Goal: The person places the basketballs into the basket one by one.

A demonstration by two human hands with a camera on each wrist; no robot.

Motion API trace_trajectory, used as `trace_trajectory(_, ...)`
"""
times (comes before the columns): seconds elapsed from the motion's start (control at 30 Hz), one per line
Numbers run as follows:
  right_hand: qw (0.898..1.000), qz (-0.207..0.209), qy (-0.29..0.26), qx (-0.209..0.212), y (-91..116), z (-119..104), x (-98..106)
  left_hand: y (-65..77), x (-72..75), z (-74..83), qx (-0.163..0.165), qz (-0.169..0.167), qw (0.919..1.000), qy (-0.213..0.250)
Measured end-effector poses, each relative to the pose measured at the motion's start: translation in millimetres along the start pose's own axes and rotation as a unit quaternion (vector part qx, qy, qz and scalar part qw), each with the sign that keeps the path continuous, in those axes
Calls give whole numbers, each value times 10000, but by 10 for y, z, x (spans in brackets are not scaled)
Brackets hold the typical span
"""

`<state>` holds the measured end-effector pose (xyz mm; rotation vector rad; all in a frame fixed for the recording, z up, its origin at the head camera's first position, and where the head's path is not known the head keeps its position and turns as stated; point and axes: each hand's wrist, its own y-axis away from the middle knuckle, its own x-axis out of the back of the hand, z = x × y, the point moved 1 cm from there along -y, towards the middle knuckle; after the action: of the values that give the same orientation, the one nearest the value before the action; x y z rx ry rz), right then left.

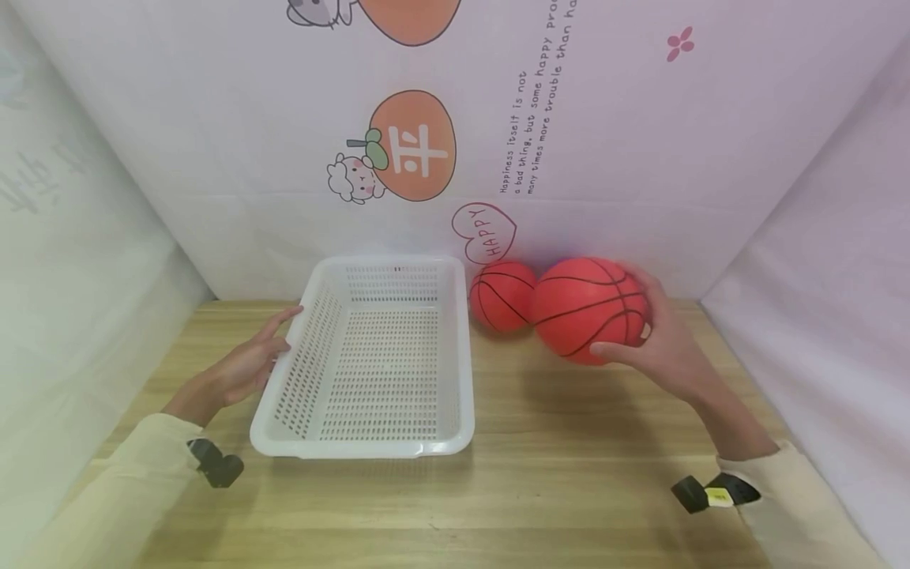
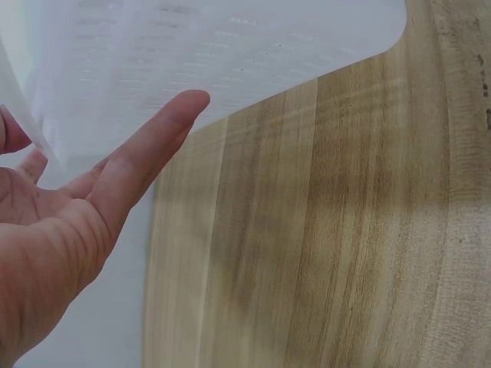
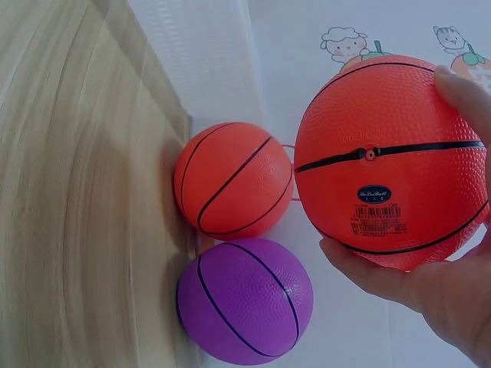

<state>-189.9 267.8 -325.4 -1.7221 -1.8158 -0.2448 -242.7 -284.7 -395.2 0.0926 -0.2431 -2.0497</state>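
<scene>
A large red toy basketball [image 1: 590, 310] is in my right hand [image 1: 664, 348], the thumb low on its near side and the fingers round its right side. In the right wrist view it is held above the table, with its valve and label showing. Beside it a smaller orange-red basketball [image 3: 232, 181] rests near the back wall, next to a purple ball [image 3: 245, 303] almost hidden in the head view. With my left hand [image 1: 249, 367] I hold the left rim of a white perforated plastic basket [image 1: 465, 379]; the rim passes between thumb and fingers, partly hidden.
The wooden table [image 1: 554, 490] extends in front of the basket and the balls. White printed sheeting [image 1: 604, 134] stands close behind, with side sheets at left and right. A dark wrist camera [image 1: 216, 465] sits at the left cuff, another [image 1: 690, 494] at the right.
</scene>
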Motion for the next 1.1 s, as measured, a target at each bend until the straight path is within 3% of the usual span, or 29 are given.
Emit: trace_trajectory(1.1, 9971, -461, -558, 221, -157, -173, -383, -1, 4, -13, -68, -68, 9999, 32)
